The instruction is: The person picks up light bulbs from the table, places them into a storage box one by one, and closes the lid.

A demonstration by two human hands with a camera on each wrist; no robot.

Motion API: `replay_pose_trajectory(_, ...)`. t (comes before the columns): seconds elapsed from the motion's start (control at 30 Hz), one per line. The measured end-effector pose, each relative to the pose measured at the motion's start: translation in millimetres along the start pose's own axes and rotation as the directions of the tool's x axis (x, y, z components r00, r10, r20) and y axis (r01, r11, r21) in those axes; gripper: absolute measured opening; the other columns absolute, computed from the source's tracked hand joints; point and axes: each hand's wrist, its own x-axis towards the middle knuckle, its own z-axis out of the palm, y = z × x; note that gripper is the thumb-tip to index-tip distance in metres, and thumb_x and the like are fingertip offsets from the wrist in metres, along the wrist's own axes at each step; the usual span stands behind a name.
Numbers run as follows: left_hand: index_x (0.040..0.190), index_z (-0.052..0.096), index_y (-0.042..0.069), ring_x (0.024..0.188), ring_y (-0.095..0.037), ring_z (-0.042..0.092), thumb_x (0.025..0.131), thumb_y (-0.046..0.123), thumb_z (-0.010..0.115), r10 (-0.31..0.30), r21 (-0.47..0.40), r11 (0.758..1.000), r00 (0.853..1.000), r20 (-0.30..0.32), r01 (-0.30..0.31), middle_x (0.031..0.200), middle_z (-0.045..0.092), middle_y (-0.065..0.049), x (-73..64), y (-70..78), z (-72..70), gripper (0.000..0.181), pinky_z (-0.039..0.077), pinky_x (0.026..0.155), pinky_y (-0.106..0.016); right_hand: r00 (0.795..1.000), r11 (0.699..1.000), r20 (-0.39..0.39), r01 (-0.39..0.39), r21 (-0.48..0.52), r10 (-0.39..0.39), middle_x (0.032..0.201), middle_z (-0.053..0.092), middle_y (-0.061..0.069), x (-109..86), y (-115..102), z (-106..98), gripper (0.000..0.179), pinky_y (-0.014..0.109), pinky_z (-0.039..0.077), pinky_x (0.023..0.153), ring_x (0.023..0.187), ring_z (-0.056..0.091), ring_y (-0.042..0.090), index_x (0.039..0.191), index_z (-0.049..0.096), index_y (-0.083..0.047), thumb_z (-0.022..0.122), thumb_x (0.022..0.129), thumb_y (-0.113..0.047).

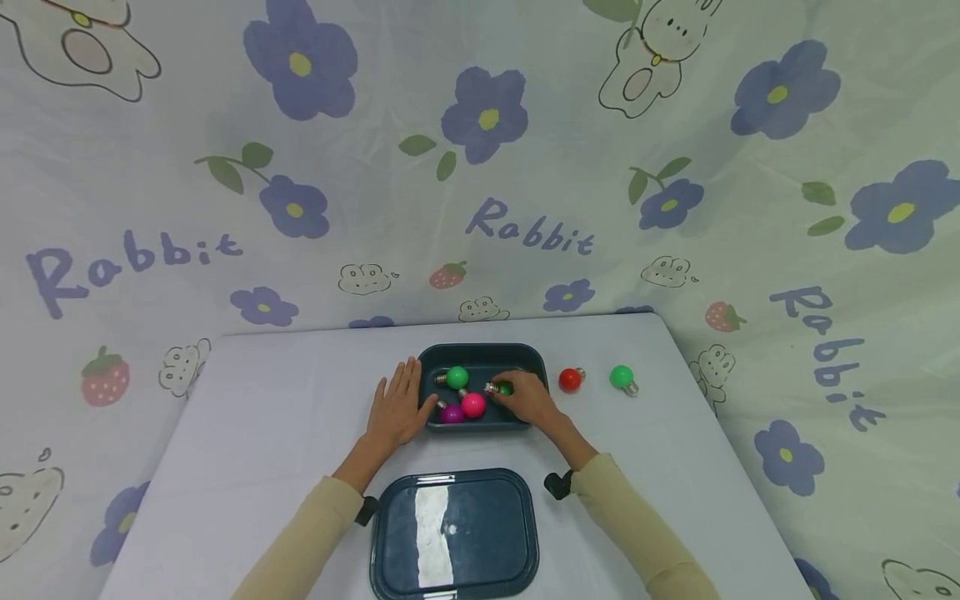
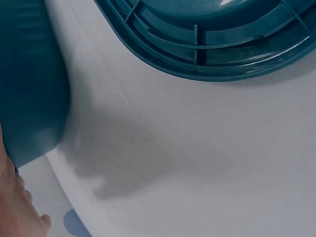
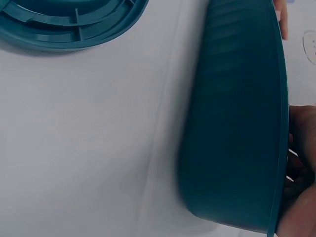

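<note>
A dark teal plastic box (image 1: 480,427) holds several small light bulbs. My right hand (image 1: 532,402) reaches over its right side and pinches a green bulb (image 1: 506,388), whose metal base points left. Left of that lie another green bulb (image 1: 457,377), a pink bulb (image 1: 473,406) and a purple bulb (image 1: 452,414). My left hand (image 1: 393,411) rests against the box's left side with its fingers straight. In the right wrist view the box wall (image 3: 232,123) hides most of what the right fingers do.
Outside the box on its right lie a red bulb (image 1: 570,381) and a green bulb (image 1: 622,377) on the white table (image 1: 247,433). A dark teal lid (image 1: 487,533) lies between the forearms, near the front. A printed cloth (image 1: 405,200) hangs behind the table.
</note>
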Motion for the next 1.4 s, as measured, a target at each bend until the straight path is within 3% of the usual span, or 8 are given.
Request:
replay_pose_trajectory(1.0, 0.155, 0.020, -0.008, 0.148, -0.040, 0.018, 0.102, 0.042, 0.050, -0.005, 0.005, 1.000, 1.000, -0.008, 0.005, 0.161, 0.021, -0.025, 0.5, -0.8, 1.9, 0.079, 0.014, 0.115, -0.061, 0.999, 1.000, 0.045, -0.028, -0.005, 0.028, 0.123, 0.067, 0.011, 2.0, -5, -2, 0.029, 0.040, 0.052, 0.094, 0.109, 0.061, 0.024, 0.120, 0.071, -0.009, 0.073, 0.092, -0.017)
replay_pose_trajectory(1.17, 0.155, 0.020, -0.007, 0.148, -0.040, 0.018, 0.102, 0.042, 0.050, -0.006, 0.003, 1.000, 1.000, -0.008, 0.006, 0.161, 0.021, -0.024, 1.2, -1.4, 2.5, 0.078, 0.014, 0.115, -0.061, 1.000, 0.999, 0.011, 0.004, 0.034, -0.004, 0.121, 0.068, 0.012, -0.4, -4, -7, 0.027, 0.044, 0.049, 0.099, 0.114, 0.062, 0.027, 0.118, 0.072, -0.006, 0.073, 0.092, -0.012)
replay_pose_trajectory(1.4, 0.156, 0.019, -0.007, 0.149, -0.039, 0.017, 0.103, 0.043, 0.047, -0.013, 0.006, 1.000, 1.000, 0.006, 0.013, 0.162, 0.019, -0.024, 1.6, -1.3, 2.3, 0.078, 0.014, 0.116, -0.060, 0.995, 0.998, -0.095, 0.025, 0.065, -0.018, 0.123, 0.068, 0.011, -7.8, 8, -19, 0.026, 0.045, 0.046, 0.102, 0.119, 0.060, 0.028, 0.118, 0.072, -0.008, 0.071, 0.094, -0.016)
